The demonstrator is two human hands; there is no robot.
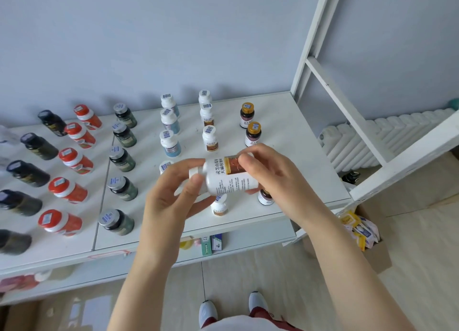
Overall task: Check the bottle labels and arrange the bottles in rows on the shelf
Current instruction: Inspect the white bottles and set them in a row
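Head view caught one white bottle (223,179) held sideways above the front of the shelf (305,161) (label turned up): left hand (171,196) curled round its cap end, right hand (265,171) pinching its base. Other bottles (170,143) stood in rows behind.

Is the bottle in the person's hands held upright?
No, the white bottle lies on its side, gripped at one end by the left hand and at the other by the right hand.

The person is wearing white shoes (208,313), dark red trousers (260,315) and a white top (238,325).
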